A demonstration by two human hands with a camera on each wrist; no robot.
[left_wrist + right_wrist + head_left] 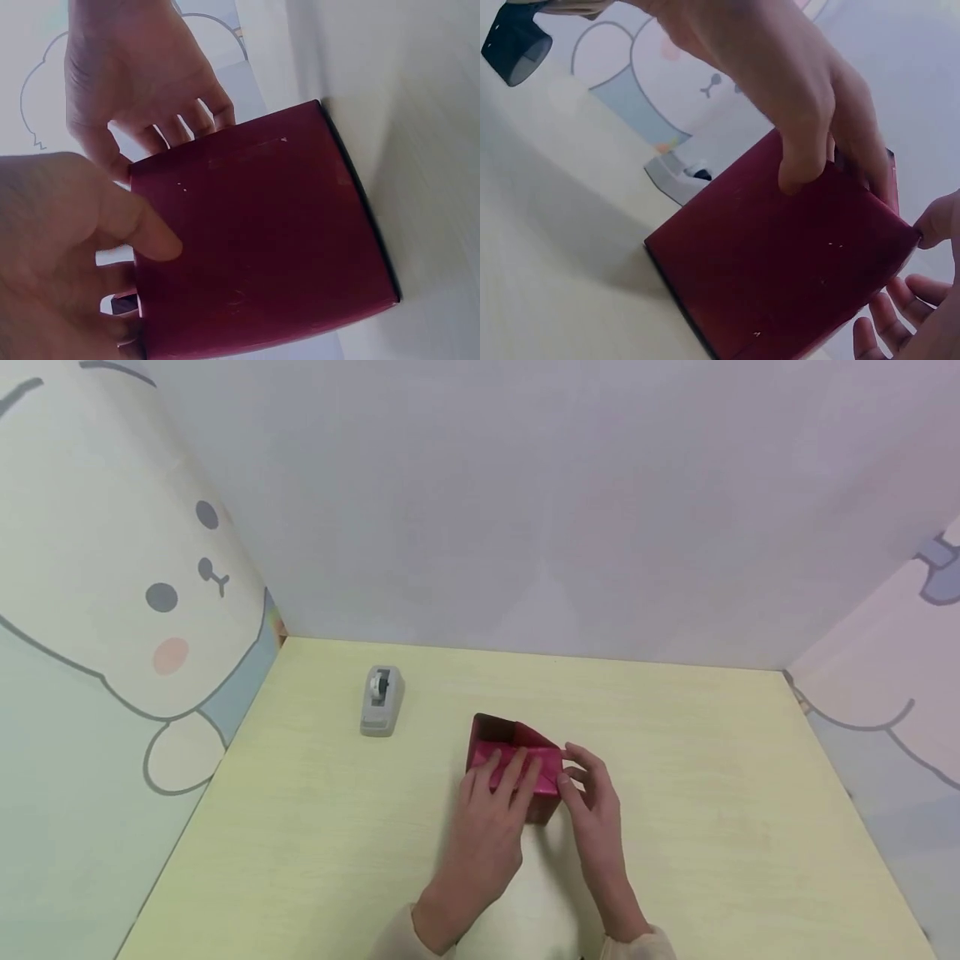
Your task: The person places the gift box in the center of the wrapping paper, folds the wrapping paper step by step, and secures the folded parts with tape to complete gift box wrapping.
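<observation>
A dark red box [543, 810] stands on the table, its raised far and side panels around a shiny pinkish-red top surface [551, 764]. My left hand [483, 827] reaches over the near edge, with several fingers spread on that top surface. Its thumb [154, 236] presses against the plain near face of the box. At the box's right side, my right hand [596, 810] holds the upper edge between thumb and fingers. The right thumb [934, 225] touches the near upper corner, while the other fingers sit bent along the side. The inside of the box is mostly hidden.
A grey tape dispenser [381, 702] with a small roll stands on the pale yellow table [712, 793], behind and left of the box. Light wall panels [525, 527] with cartoon animals border the table at the back and sides.
</observation>
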